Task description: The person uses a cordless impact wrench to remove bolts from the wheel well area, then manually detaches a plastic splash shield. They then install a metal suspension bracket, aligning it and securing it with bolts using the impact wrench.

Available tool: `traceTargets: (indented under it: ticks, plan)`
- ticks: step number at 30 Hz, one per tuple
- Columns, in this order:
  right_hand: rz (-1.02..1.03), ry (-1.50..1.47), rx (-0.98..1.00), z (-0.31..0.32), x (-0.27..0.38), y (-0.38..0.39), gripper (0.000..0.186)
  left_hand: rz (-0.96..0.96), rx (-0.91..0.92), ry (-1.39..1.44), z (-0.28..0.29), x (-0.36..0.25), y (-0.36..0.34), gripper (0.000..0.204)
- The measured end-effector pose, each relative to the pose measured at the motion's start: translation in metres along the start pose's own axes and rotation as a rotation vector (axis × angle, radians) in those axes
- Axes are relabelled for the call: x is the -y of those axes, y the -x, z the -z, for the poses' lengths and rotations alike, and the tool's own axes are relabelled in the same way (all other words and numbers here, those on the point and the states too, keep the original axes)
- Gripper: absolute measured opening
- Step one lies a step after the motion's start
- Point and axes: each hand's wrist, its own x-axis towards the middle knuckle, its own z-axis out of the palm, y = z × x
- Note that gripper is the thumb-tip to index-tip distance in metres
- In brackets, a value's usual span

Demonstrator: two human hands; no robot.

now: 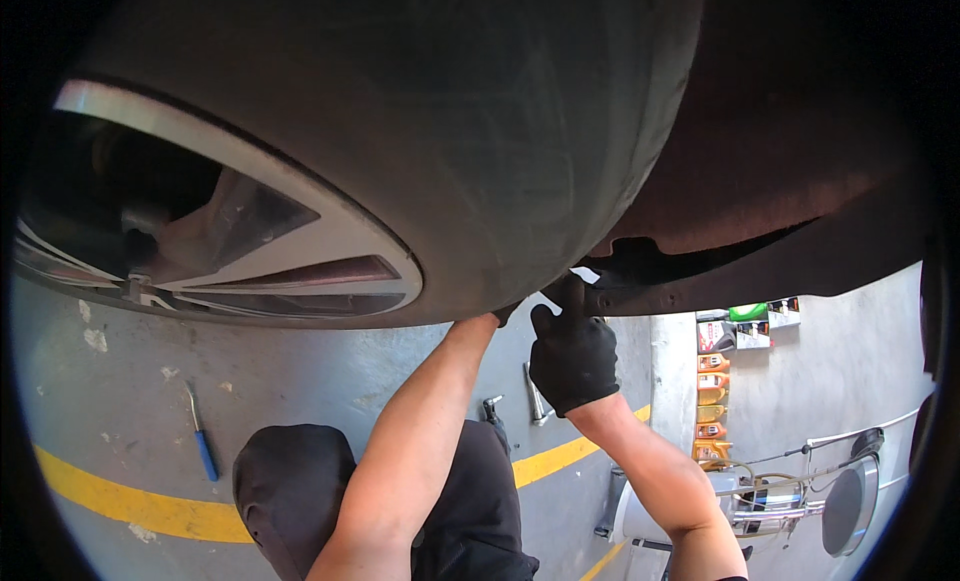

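A car's tyre (520,131) and alloy wheel (240,149) fill the upper left. My left hand (508,309), in a dark glove, reaches up behind the tyre's lower right side; its fingers are hidden. My right hand (570,366), in a black glove, is raised beside it, index finger reaching to the lower edge of a dark panel (740,271), thumb held apart. Whether that fingertip presses on the panel is unclear. I see nothing held in the right hand.
On the floor (130,401) lie a blue-handled tool (205,451), a silver tool (536,396) and a ratchet-like tool (490,411), near yellow lines. Several bottles (712,381) line the right side, near metal equipment (850,506). My dark-clad knee (290,481) is below.
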Motion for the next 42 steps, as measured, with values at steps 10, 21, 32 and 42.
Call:
traceTargets:
  ticks: [10, 21, 32, 42]
  plan:
    - [-0.012, 0.018, -0.013, -0.011, -0.015, 0.011, 0.02, -0.121, 0.092, -0.34, -0.05, -0.078, 0.009, 0.045]
    - [-0.053, -0.292, -0.066, -0.015, 0.0, -0.005, 0.018, 0.267, -0.146, -0.413, -0.075, -0.157, 0.044, 0.029]
    - [-0.513, -1.48, -0.203, -0.042, 0.018, 0.008, 0.036, -0.421, 0.17, -1.152, -0.15, -0.231, 0.057, 0.035]
    - [-0.506, -1.039, -0.607, -0.005, 0.0, 0.035, 0.056, -0.488, 0.103, -1.369, -0.172, -0.239, 0.051, 0.034]
